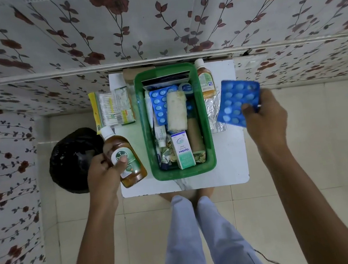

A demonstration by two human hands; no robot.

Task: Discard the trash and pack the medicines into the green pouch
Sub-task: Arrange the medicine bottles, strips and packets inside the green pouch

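A green plastic basket (208,128) stands in the middle of a small white table (232,164). It holds a blue blister pack (159,105), a rolled bandage (176,112), a white Optibex box (183,150), tubes and foil wrappers. My left hand (103,175) grips an amber Dettol bottle (126,158) at the table's left edge, beside the bin. My right hand (264,120) holds a blue blister pack (236,101) in the air, right of the basket.
A black-lined trash bin (73,161) stands on the floor left of the table. A packet of cotton buds (110,109) lies at the table's back left. A second amber bottle (205,79) and silver foil strips (215,110) lie right of the basket. A floral-papered wall rises behind.
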